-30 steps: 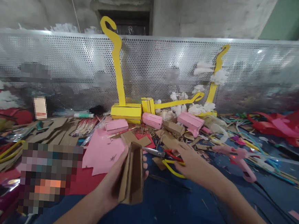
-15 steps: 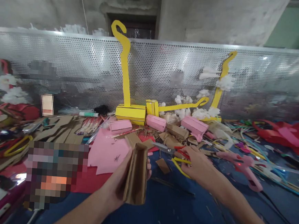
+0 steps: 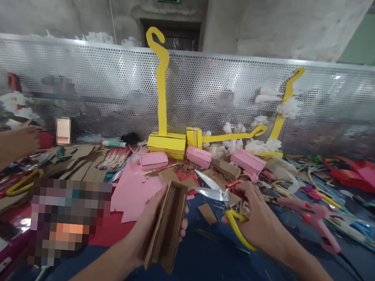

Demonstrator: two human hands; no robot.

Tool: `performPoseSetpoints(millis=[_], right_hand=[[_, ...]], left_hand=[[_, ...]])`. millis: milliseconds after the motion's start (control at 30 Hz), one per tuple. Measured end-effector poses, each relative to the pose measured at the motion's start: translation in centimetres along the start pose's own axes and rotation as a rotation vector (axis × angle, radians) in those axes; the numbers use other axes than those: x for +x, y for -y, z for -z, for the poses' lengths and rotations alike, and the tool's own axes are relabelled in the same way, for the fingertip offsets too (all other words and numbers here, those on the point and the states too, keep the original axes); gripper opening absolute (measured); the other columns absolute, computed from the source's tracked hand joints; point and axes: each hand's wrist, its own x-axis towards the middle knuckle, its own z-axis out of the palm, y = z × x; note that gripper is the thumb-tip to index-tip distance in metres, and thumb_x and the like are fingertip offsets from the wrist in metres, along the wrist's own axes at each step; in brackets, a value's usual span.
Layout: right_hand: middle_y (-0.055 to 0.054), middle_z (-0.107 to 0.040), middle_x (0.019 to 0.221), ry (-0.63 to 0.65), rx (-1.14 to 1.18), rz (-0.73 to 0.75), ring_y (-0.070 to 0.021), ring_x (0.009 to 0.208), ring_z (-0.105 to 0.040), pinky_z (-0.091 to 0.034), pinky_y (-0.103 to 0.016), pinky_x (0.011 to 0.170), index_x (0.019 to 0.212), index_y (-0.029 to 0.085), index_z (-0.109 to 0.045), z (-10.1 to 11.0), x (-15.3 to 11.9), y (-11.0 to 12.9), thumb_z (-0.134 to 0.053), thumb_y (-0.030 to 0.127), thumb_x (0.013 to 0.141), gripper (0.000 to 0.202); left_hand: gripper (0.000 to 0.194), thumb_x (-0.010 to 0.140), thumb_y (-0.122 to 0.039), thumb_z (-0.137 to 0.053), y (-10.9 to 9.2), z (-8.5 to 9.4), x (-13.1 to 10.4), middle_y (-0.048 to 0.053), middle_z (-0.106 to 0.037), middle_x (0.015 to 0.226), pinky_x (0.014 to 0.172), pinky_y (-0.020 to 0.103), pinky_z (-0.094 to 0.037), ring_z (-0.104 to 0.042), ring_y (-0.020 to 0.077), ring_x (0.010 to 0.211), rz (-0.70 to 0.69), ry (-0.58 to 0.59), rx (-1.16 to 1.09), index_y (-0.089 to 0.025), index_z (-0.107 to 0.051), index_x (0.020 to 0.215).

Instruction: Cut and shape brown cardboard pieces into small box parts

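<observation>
My left hand [image 3: 150,224] is closed around a long cardboard trough [image 3: 171,226], whose hollow side faces up toward me. Its fingertips show along the trough's right wall. In my right hand [image 3: 256,211] is a pair of scissors [image 3: 217,194] with red and yellow handles. The blades stand apart and point left, just above and right of the trough's far end. Below the blades a small cardboard scrap [image 3: 207,214] lies on the blue table. Behind the trough is a sheet of pink paper [image 3: 134,192] over a red sheet [image 3: 112,230].
Yellow box-based hooks [image 3: 167,143] stand against the perforated metal panel [image 3: 115,74]. Pink-covered boxes [image 3: 247,161] lie before them. A pink glue gun [image 3: 317,218] with a black cord lies at right. Another person's hand [image 3: 15,144] reaches in at left over cardboard strips.
The scissors have swung open in my right hand. The trough has tilted and come slightly closer to me. At left the other person's hand has come further into view.
</observation>
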Motion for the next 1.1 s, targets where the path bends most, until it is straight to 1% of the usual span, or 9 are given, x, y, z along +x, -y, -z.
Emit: performPoseSetpoints(millis=[133,233,367,500,667,800,933,1033,1100], right_hand=[[-0.010,-0.059,0.122,0.027,0.053,0.073,-0.0300,0.112,-0.060,-0.049,-0.039,0.092,0.118,0.025,-0.047,0.8,-0.8,1.7,-0.069,0.022,0.077,0.047],[-0.008,-0.059,0.122,0.056,0.082,0.079,-0.0284,0.114,-0.059,-0.048,-0.037,0.094,0.119,0.026,-0.049,1.4,-1.0,2.6,-0.066,0.016,0.074,0.050],[-0.007,-0.059,0.121,0.075,0.102,0.072,-0.0276,0.113,-0.059,-0.049,-0.037,0.092,0.114,0.027,-0.050,1.6,-1.1,3.2,-0.066,0.016,0.073,0.045],[-0.007,-0.058,0.123,0.084,0.119,0.069,-0.0265,0.114,-0.059,-0.049,-0.037,0.094,0.116,0.027,-0.050,1.4,-1.2,3.4,-0.067,0.017,0.074,0.046],[-0.006,-0.058,0.126,0.101,0.123,0.058,-0.0259,0.116,-0.058,-0.049,-0.036,0.094,0.115,0.028,-0.051,1.3,-1.4,3.2,-0.066,0.014,0.072,0.047],[-0.005,-0.061,0.126,0.125,0.138,0.031,-0.0251,0.114,-0.061,-0.050,-0.034,0.093,0.116,0.028,-0.053,1.2,-1.5,3.0,-0.070,0.018,0.073,0.047],[-0.002,-0.068,0.117,0.142,0.153,0.003,-0.0236,0.105,-0.067,-0.052,-0.033,0.089,0.120,0.029,-0.054,1.2,-1.5,2.8,-0.074,0.024,0.076,0.049],[0.001,-0.072,0.109,0.139,0.172,0.010,-0.0214,0.097,-0.070,-0.053,-0.031,0.084,0.120,0.030,-0.056,1.1,-1.6,2.7,-0.075,0.026,0.077,0.047],[0.002,-0.072,0.103,0.127,0.161,0.033,-0.0205,0.091,-0.069,-0.052,-0.030,0.081,0.118,0.029,-0.058,1.0,-1.6,2.6,-0.076,0.026,0.077,0.045]], left_hand=[[0.062,0.093,-0.070,-0.050,0.3,-0.5,-0.1,0.006,-0.070,0.078,0.054,0.025,-0.050,-0.064,0.0142,0.055,-0.111,0.032,0.033,-0.012,-0.071,0.085],[0.063,0.094,-0.069,-0.048,0.7,-0.5,-0.2,0.007,-0.070,0.076,0.057,0.026,-0.049,-0.065,0.0159,0.056,-0.085,0.054,0.085,-0.012,-0.072,0.091],[0.061,0.096,-0.069,-0.045,1.0,-0.2,-0.2,0.007,-0.072,0.077,0.057,0.027,-0.047,-0.066,0.0170,0.055,-0.053,0.068,0.103,-0.015,-0.071,0.101],[0.058,0.098,-0.067,-0.042,1.3,0.0,-0.2,0.006,-0.074,0.081,0.057,0.027,-0.047,-0.068,0.0183,0.056,-0.066,0.124,0.128,-0.017,-0.070,0.098],[0.065,0.096,-0.071,-0.040,1.4,0.4,-0.4,0.009,-0.075,0.080,0.056,0.026,-0.045,-0.067,0.0173,0.056,-0.031,0.111,0.132,-0.014,-0.071,0.095],[0.063,0.097,-0.069,-0.042,1.1,-0.2,-0.5,0.008,-0.074,0.080,0.057,0.027,-0.047,-0.068,0.0176,0.055,-0.059,0.107,0.156,-0.013,-0.072,0.091],[0.062,0.097,-0.067,-0.044,1.0,-0.9,-0.4,0.007,-0.072,0.075,0.051,0.025,-0.047,-0.067,0.0171,0.050,-0.112,0.109,0.148,-0.012,-0.072,0.091],[0.060,0.099,-0.064,-0.042,1.0,-1.0,-0.3,0.007,-0.073,0.077,0.050,0.026,-0.048,-0.069,0.0179,0.051,-0.123,0.130,0.133,-0.013,-0.073,0.098],[0.059,0.100,-0.062,-0.041,0.9,-0.8,-0.4,0.007,-0.072,0.078,0.051,0.026,-0.050,-0.069,0.0183,0.053,-0.117,0.133,0.137,-0.013,-0.073,0.095]])
